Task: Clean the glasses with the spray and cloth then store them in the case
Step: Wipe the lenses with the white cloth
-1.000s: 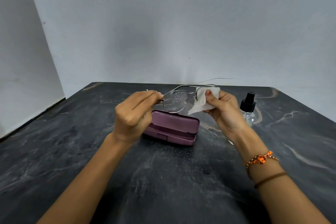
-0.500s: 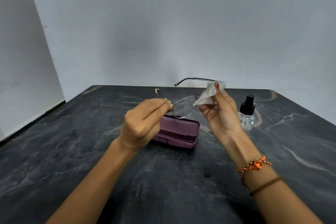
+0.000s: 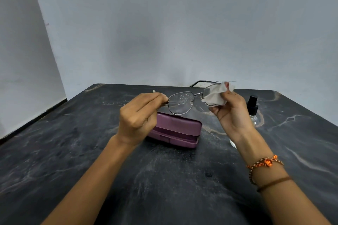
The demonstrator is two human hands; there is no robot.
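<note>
Thin metal-framed glasses (image 3: 181, 103) hang in the air above the table, with spray droplets on the left lens. My left hand (image 3: 139, 115) pinches the frame at its left hinge. My right hand (image 3: 230, 113) holds a white cloth (image 3: 215, 95) folded over the right lens, which is mostly hidden. Below them a purple glasses case (image 3: 177, 130) lies on the table, its lid slightly ajar. A clear spray bottle (image 3: 253, 109) with a black nozzle stands behind my right wrist, partly covered by it.
The dark marbled table (image 3: 164, 179) runs to a pale wall at the back and has an edge at the left. A small clear round object (image 3: 232, 143) peeks out beside my right wrist.
Both hands have turned the glasses, so the wet left lens faces me again. The cloth has shifted from the lens edge to cover the right lens.
</note>
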